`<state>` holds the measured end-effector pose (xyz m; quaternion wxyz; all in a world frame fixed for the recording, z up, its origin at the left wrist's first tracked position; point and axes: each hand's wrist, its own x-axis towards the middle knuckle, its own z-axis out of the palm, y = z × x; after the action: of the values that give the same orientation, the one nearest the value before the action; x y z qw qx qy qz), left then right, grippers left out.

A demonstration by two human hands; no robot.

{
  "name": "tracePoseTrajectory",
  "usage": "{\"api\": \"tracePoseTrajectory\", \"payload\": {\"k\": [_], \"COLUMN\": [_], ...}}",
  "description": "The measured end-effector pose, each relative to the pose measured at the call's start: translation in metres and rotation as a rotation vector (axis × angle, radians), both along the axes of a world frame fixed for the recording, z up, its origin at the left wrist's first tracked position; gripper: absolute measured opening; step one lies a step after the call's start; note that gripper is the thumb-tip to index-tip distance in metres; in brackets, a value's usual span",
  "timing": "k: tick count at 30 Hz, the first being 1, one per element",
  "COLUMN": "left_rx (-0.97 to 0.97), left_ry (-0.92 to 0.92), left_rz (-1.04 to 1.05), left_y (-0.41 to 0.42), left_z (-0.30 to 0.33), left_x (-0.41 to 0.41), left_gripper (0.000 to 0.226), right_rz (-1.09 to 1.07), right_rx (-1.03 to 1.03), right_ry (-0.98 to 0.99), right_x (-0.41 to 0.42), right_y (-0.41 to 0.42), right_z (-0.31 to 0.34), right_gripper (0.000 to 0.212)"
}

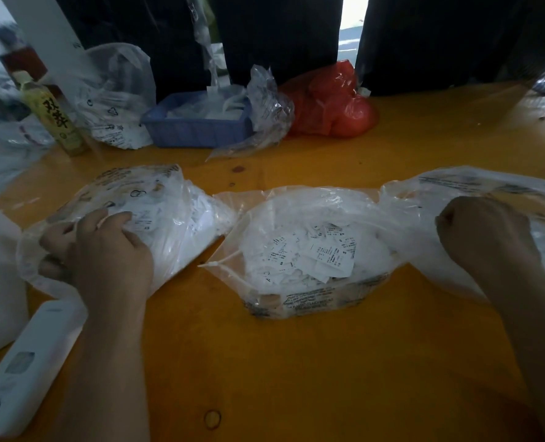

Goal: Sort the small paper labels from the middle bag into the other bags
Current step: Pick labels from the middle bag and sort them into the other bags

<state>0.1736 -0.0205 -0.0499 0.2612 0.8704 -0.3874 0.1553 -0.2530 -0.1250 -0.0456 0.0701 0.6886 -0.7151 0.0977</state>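
Note:
Three clear plastic bags lie in a row on the orange table (296, 362). The middle bag (312, 301) is open and heaped with small white printed paper labels (316, 253). My left hand (105, 250) rests on the left bag (182, 218), fingers curled onto its plastic near the opening. My right hand (484, 231) is a closed fist pressed on the right bag (456, 183), gripping its plastic. I cannot tell whether either hand also holds a label.
Along the back stand a green drink bottle (56, 118), a white printed bag (118, 94), a blue basket (194, 129) with white pieces, a crumpled clear bag (271, 113) and a red bag (331, 103). White devices (25, 368) lie at the near left.

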Motion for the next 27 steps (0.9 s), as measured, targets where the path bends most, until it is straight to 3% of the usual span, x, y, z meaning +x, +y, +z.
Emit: {"api": "tracePoseTrajectory", "payload": {"k": [3, 6, 8, 10, 12, 16, 18, 23, 25, 27], "left_rx": [-0.167, -0.352, -0.439, -0.435, -0.358, -0.024, 0.022, -0.093, -0.159, -0.208], "left_ry": [-0.02, -0.039, 0.017, 0.062, 0.24, 0.915, 0.997, 1.083, 1.15, 1.236], "left_rz": [-0.054, -0.139, -0.361, -0.601, -0.81, -0.993, -1.006, -0.925, -0.893, -0.869], "left_y": [0.0, -0.003, -0.008, -0.009, -0.004, 0.005, 0.002, -0.005, -0.006, -0.006], "left_z": [0.004, 0.009, 0.01, 0.004, -0.002, -0.014, -0.021, -0.028, -0.029, -0.027], "left_x": [-0.011, -0.037, -0.063, -0.093, -0.12, -0.144, -0.143, -0.139, -0.138, -0.137], "left_gripper": [0.032, 0.03, 0.03, 0.032, 0.039, 0.075, 0.08, 0.039, 0.017, 0.009], "right_rz": [0.026, 0.067, 0.143, 0.283, 0.423, 0.539, 0.551, 0.525, 0.506, 0.489], "right_rx": [-0.121, -0.308, -0.422, -0.375, -0.197, -0.031, -0.025, -0.057, -0.016, 0.103], "right_ry": [-0.165, -0.351, -0.54, -0.782, -0.958, -1.009, -0.976, -0.987, -1.061, -1.184], "right_x": [0.005, 0.016, 0.031, 0.052, 0.073, 0.098, 0.103, 0.104, 0.104, 0.104], "right_y": [0.008, 0.017, 0.029, 0.043, 0.058, 0.073, 0.074, 0.073, 0.072, 0.07], "right_z": [0.01, 0.018, 0.021, 0.022, 0.017, -0.004, -0.01, -0.016, -0.016, -0.016], "right_gripper": [0.034, 0.023, 0.017, 0.015, 0.007, 0.01, 0.013, 0.015, 0.02, 0.031]}}
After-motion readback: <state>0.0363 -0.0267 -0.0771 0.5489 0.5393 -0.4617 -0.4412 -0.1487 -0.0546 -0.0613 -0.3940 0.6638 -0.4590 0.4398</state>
